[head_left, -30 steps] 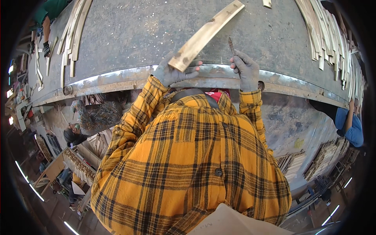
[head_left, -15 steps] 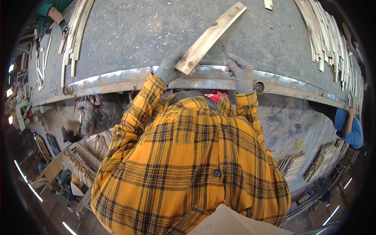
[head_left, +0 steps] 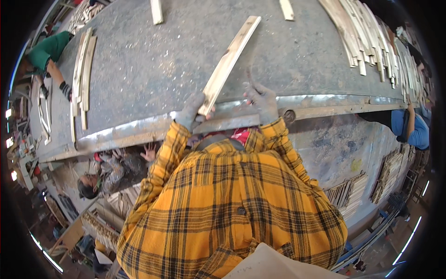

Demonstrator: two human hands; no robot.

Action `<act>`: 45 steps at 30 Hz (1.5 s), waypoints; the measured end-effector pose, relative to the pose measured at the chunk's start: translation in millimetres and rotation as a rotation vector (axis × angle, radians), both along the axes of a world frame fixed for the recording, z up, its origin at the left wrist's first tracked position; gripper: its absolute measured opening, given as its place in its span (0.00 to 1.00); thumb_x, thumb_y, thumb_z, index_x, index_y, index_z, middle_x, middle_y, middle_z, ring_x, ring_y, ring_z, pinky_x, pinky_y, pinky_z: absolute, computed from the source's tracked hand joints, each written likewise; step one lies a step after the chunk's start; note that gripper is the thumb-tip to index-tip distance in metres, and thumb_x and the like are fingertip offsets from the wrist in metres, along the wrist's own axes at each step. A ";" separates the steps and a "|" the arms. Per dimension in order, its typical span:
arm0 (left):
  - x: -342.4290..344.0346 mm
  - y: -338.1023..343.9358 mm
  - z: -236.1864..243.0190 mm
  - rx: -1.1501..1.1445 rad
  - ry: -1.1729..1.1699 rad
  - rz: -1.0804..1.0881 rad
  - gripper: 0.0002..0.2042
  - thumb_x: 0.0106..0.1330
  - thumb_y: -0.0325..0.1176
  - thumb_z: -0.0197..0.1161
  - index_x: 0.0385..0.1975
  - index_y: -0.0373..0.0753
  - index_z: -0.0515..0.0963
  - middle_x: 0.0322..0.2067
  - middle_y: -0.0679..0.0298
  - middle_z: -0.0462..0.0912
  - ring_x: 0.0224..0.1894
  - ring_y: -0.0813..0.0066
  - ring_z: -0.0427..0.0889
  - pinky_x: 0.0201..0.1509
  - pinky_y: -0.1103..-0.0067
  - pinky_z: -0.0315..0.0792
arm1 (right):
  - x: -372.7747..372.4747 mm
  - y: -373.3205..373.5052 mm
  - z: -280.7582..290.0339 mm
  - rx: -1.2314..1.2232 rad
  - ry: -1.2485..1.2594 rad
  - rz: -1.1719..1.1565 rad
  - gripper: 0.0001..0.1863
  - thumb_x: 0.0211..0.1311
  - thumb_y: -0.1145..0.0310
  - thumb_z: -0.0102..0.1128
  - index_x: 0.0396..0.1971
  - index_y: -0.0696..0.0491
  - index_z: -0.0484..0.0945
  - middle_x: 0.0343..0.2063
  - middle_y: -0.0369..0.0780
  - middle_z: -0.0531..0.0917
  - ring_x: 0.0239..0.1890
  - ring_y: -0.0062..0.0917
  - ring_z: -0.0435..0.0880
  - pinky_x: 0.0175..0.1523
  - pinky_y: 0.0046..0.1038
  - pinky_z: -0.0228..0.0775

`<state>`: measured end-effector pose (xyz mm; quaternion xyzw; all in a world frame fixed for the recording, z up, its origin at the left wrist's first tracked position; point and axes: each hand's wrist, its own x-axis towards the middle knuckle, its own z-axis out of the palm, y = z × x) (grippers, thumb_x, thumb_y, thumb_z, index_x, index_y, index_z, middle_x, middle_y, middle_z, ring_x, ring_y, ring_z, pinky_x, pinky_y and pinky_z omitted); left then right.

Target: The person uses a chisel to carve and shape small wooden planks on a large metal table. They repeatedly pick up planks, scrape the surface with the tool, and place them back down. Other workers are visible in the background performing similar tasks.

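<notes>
Nearest is the person's yellow-and-black plaid shirt (head_left: 209,204), of soft woven cloth, with a round dark button (head_left: 241,211). Beyond its cuffs are two hands that look grey and dusty. The left hand (head_left: 188,112) holds the near end of a long, narrow, pale wooden strip (head_left: 230,67), its fingers closed narrowly around the edge. This strip is smooth, with visible grain, and points obliquely away over the surface; whether its far end touches there, I cannot tell. The right hand (head_left: 262,101), just beside, has its fingers bent together around a slender, dark tool (head_left: 249,74), which is blurred, so its material is not clear.

Under the strip extends the grey, worn, flat surface (head_left: 172,69), sprinkled with pale flecks and bordered by a shiny metal edging (head_left: 306,100). Farther, long thin wooden slats (head_left: 82,76) lie side by side at left, and a bigger row of pale wooden boards (head_left: 367,42) at right. A co-worker in green cloth (head_left: 49,49) leans near the slats.
</notes>
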<state>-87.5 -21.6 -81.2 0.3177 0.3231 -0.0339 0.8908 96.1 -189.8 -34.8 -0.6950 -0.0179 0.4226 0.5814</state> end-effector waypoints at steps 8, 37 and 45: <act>118.4 -47.9 9.7 0.031 -0.054 0.131 0.21 0.69 0.47 0.58 0.51 0.37 0.69 0.29 0.60 0.83 0.20 0.78 0.81 0.12 0.90 0.62 | 50.2 27.5 -14.9 0.085 -0.051 -0.067 0.17 0.56 0.73 0.67 0.47 0.59 0.79 0.24 0.30 0.79 0.21 0.09 0.70 0.27 0.15 0.66; -28.3 -1.5 10.1 0.394 0.256 0.321 0.19 0.67 0.37 0.60 0.53 0.35 0.72 0.37 0.63 0.81 0.33 0.81 0.80 0.30 0.85 0.73 | 296.6 89.6 9.3 -0.953 -1.166 0.125 0.28 0.54 0.47 0.62 0.50 0.50 0.77 0.45 0.46 0.80 0.48 0.40 0.81 0.52 0.38 0.73; -58.5 -5.2 -1.0 0.419 0.301 0.342 0.16 0.67 0.36 0.60 0.50 0.35 0.75 0.37 0.64 0.82 0.32 0.80 0.81 0.30 0.85 0.74 | 284.6 113.2 -6.9 -1.170 -0.924 -0.058 0.26 0.57 0.49 0.64 0.47 0.55 0.77 0.45 0.45 0.81 0.48 0.39 0.83 0.48 0.40 0.77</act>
